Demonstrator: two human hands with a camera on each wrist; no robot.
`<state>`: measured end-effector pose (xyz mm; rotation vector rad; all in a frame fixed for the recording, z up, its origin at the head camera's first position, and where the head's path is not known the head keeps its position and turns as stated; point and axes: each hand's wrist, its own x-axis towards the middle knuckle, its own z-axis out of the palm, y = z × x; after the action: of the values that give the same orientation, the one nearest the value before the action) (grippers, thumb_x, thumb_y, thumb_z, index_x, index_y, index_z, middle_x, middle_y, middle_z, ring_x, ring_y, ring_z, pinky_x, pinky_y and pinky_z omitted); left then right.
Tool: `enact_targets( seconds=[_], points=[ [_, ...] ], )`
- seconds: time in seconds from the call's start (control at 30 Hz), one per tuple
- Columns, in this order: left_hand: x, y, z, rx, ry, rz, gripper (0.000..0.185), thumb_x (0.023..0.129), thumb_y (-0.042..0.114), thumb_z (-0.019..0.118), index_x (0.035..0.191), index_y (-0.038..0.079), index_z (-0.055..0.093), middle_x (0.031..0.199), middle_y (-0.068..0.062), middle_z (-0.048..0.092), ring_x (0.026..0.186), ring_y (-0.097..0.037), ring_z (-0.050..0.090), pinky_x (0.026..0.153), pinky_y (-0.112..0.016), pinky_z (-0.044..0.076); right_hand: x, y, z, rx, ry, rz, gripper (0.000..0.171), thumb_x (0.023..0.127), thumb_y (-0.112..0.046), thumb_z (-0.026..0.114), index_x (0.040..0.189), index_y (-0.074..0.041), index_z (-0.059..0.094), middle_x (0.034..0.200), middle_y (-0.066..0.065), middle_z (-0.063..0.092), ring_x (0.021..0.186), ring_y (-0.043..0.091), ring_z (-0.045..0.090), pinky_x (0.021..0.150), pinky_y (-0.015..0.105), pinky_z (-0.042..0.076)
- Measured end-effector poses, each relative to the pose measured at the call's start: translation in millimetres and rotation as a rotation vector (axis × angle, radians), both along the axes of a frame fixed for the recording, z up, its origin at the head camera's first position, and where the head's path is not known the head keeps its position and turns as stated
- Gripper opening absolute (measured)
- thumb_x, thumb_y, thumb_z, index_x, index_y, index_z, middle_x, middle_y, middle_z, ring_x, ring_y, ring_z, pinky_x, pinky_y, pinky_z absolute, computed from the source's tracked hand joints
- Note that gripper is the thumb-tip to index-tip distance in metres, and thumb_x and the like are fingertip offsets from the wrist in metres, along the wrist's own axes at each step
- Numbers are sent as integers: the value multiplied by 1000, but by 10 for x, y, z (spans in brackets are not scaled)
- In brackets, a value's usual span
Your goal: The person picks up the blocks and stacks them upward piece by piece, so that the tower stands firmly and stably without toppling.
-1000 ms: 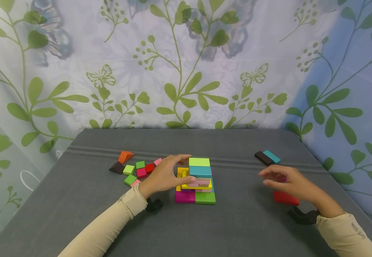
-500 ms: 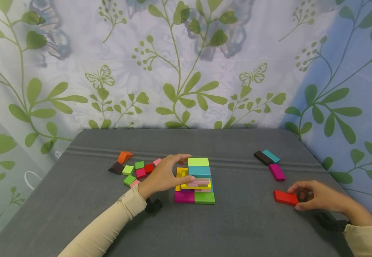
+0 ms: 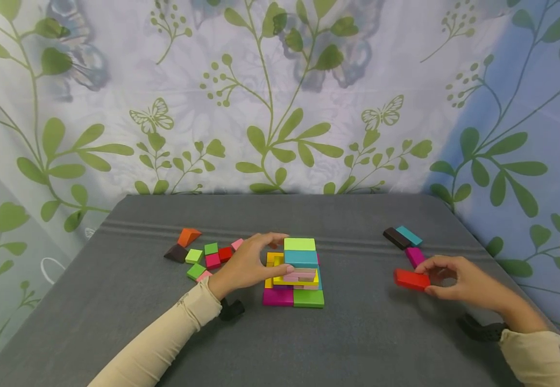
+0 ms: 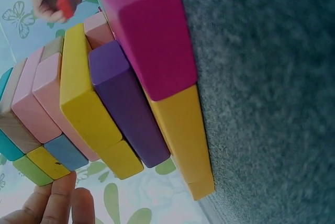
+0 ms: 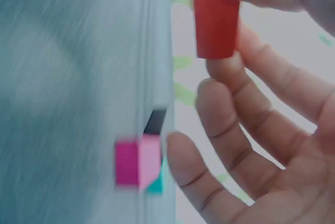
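Note:
A layered block tower (image 3: 301, 259) stands mid-table, with a lime block on top and magenta and green blocks at its base. My left hand (image 3: 248, 263) holds the tower from its left side, thumb at the front and fingers behind. In the left wrist view, the left fingertips (image 4: 65, 182) are right at the lime and yellow blocks. My right hand (image 3: 463, 282) pinches a red rectangular block (image 3: 411, 279) by its right end, raised off the dark cloth. The right wrist view shows the thumb over the red block (image 5: 217, 30) and fingers behind it.
Behind the right hand lie a magenta block (image 3: 414, 256), a dark brown block (image 3: 396, 238) and a teal block (image 3: 409, 235). Left of the tower are several small cubes (image 3: 213, 260), an orange triangular block (image 3: 189, 236) and a dark brown one (image 3: 176, 252). A patterned curtain hangs behind.
My right hand moved right and toward me to the red block, took hold of its end, then lifted it and brought it back left. The left hand stays at the tower.

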<state>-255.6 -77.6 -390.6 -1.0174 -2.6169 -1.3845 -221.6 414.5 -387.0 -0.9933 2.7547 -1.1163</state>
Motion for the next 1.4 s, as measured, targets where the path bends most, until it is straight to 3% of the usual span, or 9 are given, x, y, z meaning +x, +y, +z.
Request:
enact_targets(
  seconds=[0.23,0.33,0.47,0.63,0.8,1.1,1.4],
  points=[
    [4,0,14,0,-26,3,66,93,32,86,147,3,63,135,-10,68,121,-32,61,100,-60,53,-38,-490,191,-118,-3,-25,31,90,10,80,117,-3,74,106,-8,73,87,10,67,72,24,56],
    [5,-1,15,-1,-22,1,66,93,32,86,147,2,63,136,-10,69,121,-32,62,100,-60,53,-93,-697,231,-161,48,5,33,89,9,82,118,-3,74,106,-3,73,88,10,67,73,23,56],
    [4,-1,5,-4,-14,0,66,92,32,86,146,2,63,135,-10,69,120,-30,62,100,-60,54,-185,-955,254,-211,113,49,35,87,11,81,119,-1,75,107,-1,72,88,10,65,79,19,55],
    [1,2,3,3,-16,-7,65,93,31,86,146,1,63,135,-10,69,120,-29,62,101,-59,54,-294,-1248,247,-257,104,52,35,88,14,79,120,2,74,110,-2,72,89,10,66,84,19,57],
    [1,-1,13,16,-23,-15,64,93,28,86,145,0,63,134,-10,70,119,-28,63,101,-59,54,-404,-1533,217,-286,111,56,33,90,11,78,122,3,75,112,10,72,92,11,66,86,21,57],
    [-17,0,0,18,-45,-19,62,93,27,86,144,1,63,135,-9,70,117,-27,64,99,-54,56,-550,-1882,181,-301,10,106,31,94,7,78,125,4,74,117,13,70,99,15,68,92,25,59],
    [-3,-5,6,29,-64,-16,60,93,25,87,143,1,63,133,-8,70,117,-28,63,100,-55,55,-557,-2060,175,-307,-42,127,30,98,3,75,127,3,72,118,14,74,100,19,72,90,36,61]
  ],
)
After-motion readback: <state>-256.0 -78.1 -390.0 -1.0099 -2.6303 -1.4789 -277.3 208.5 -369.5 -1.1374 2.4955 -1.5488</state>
